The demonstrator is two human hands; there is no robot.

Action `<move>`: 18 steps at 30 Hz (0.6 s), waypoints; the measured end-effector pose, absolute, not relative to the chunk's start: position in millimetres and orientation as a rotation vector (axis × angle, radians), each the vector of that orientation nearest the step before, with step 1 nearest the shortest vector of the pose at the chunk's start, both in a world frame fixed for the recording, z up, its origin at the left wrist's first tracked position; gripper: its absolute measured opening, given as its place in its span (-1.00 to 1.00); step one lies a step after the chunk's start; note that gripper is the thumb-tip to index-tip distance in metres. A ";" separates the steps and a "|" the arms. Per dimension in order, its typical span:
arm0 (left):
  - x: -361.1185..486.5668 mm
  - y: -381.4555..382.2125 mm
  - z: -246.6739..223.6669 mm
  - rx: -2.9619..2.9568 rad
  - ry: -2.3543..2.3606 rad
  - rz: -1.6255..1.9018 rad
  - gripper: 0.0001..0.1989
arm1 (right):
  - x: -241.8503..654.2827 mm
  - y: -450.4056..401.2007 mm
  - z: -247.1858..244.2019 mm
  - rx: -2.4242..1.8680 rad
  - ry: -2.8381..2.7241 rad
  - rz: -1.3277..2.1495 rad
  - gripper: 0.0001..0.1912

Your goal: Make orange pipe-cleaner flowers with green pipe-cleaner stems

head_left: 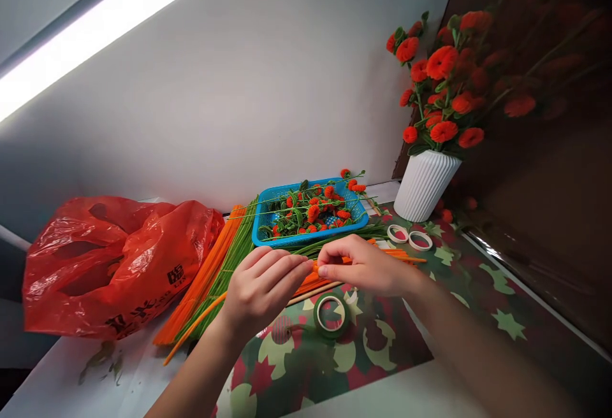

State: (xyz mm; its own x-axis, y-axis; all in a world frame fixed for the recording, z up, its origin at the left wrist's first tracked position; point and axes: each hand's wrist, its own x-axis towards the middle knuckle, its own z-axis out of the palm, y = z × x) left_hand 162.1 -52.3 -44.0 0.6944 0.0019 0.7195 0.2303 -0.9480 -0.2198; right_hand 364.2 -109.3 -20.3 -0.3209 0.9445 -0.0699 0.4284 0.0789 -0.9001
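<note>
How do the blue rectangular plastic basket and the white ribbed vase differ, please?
The blue plastic basket is low and wide, while the white ribbed vase is tall and narrow. The basket has perforated walls; the vase's are ridged. Red-orange flowers lie jumbled in the basket but rise upright from the vase. Both hold flowers.

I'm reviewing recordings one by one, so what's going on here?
A person's left grip and right grip meet at a small orange piece, mostly hidden from view. Nearer the person, a roll of green tape lies on a patterned cover. Beyond sits a blue basket holding orange flowers; a white vase with more stands to the right.
</note>
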 end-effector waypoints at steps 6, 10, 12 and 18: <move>162.0 -52.0 -41.7 -2.626 -0.217 -1.075 -0.87 | 363.9 -109.5 -24.0 -1.338 -1.899 0.997 -0.83; 160.5 -51.3 -41.1 -2.652 -0.251 -1.010 -0.87 | 362.7 -110.6 -24.3 -1.346 -1.936 0.867 -0.82; 160.5 -51.7 -40.4 -2.710 -0.292 -1.027 -0.88 | 362.6 -110.7 -23.4 -1.344 -1.949 0.852 -0.81; 161.6 -57.0 -33.1 -3.464 -1.077 -1.037 -0.85 | 363.0 -112.0 -22.6 -1.362 -2.028 0.783 -0.81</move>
